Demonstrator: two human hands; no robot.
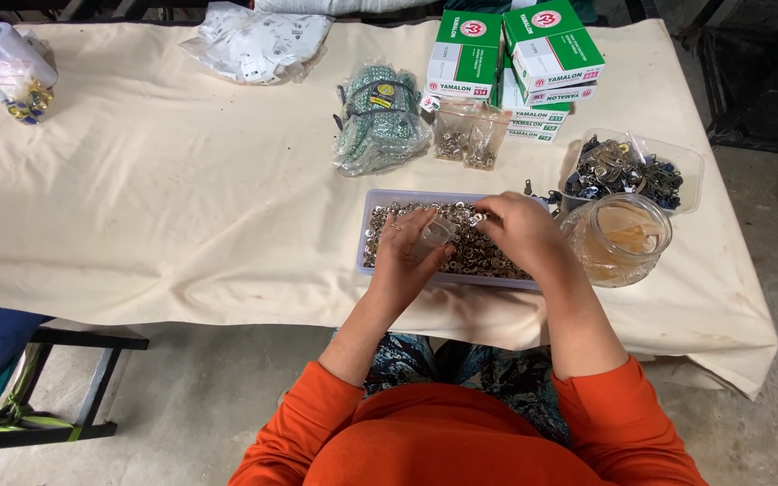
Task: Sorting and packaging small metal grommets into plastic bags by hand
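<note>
Left hand (pixel 404 255): curled around a small clear plastic bag (pixel 432 238), fingers closed on it, held just above the shallow pale-lilac plastic tray (pixel 364 236).
Right hand (pixel 521 230): palm down over the tray, fingertips pinched together near the bag's mouth; whether a piece sits between them, cannot tell.
Tray contents: heaped small silver metal eyelets (pixel 479 256), far too many to count, filling the tray nearly to its rim.
Tray position: on the cream cloth-covered worktop (pixel 182 207), near its front edge, just in front of the seated person in orange sleeves.
Risk, spill: judged likely if the bag tips or its mouth sags while both hands hover, eyelets scattering onto cloth or floor.
Risk, tray: close to the worktop edge; a nudge from a wrist could probably push it off.
Risk, jar: round clear glass jar (pixel 619 238) just beside the right forearm, open-topped; an elbow swing might knock it.
Count, boxes: green-and-white cardboard boxes (pixel 515 67) stacked at the back, about five visible.
Count, small bags of metal parts: two (pixel 468 135), beside the boxes.
Count, clear tubs: one, with dark metal clips (pixel 628 169), behind the jar.
Count, green beaded bundle in plastic (pixel 378 117): one.
Count, bag of white tags (pixel 258 40): one.
</note>
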